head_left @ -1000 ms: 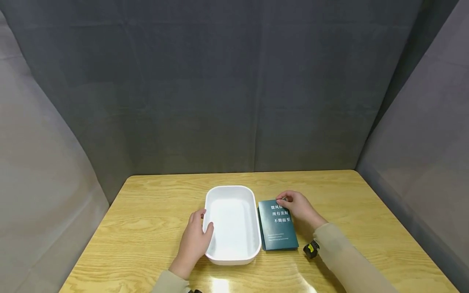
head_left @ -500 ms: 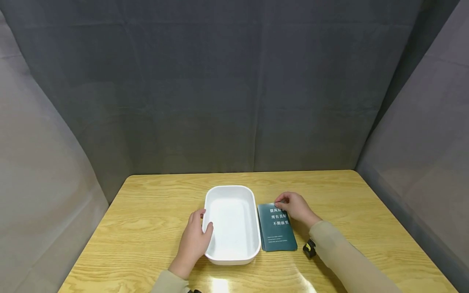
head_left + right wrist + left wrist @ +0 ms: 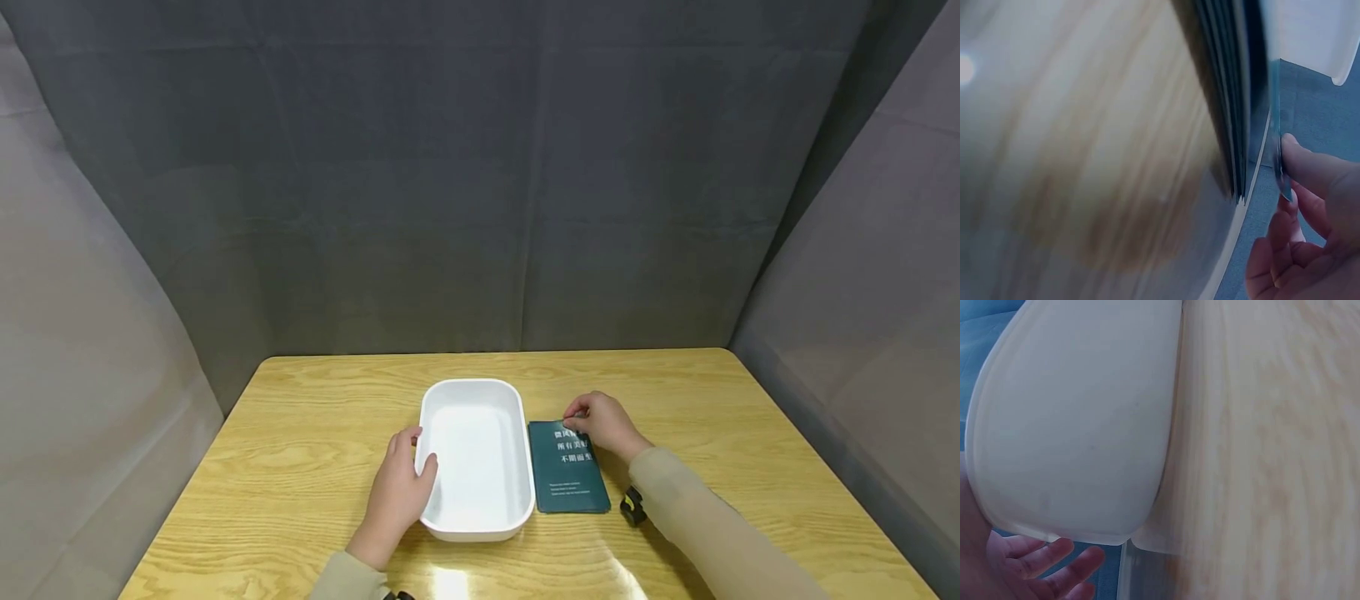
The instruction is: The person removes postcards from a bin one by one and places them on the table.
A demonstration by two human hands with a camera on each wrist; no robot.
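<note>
**Book cover pinched at its far corner, tub steadied**

A dark green book [image 3: 567, 467] is seen lying flat on the wooden surface [image 3: 300, 433], just right of a white tub [image 3: 474, 454], their long sides running side by side and nearly touching. The book's far right corner is taken by the right hand [image 3: 603, 423]: in the right wrist view the cover edge [image 3: 1275, 125] is pinched between thumb and fingertips [image 3: 1310, 169] and lifted a little clear of the page block [image 3: 1225, 94], so the grip is closed on the cover alone (the pages below are left lying). The rest of the book reaches from that hand toward the person, with its near end close to the wristband device [image 3: 632, 506] worn on the right forearm.

The tub's left wall is held by the left hand [image 3: 397, 492], with the thumb hooked over the rim and the palm laid against the outside. In the left wrist view the tub's rounded wall [image 3: 1072, 425] fills most of the frame and the fingers [image 3: 1054, 562] are shown loosely curved beneath its near corner, close to it; whether they press it cannot be told from that angle. The tub's inside is seen bare and white.

Beige sleeves [image 3: 705, 525] are worn on both arms. The surface is enclosed on three sides by grey cloth [image 3: 480, 183].
</note>
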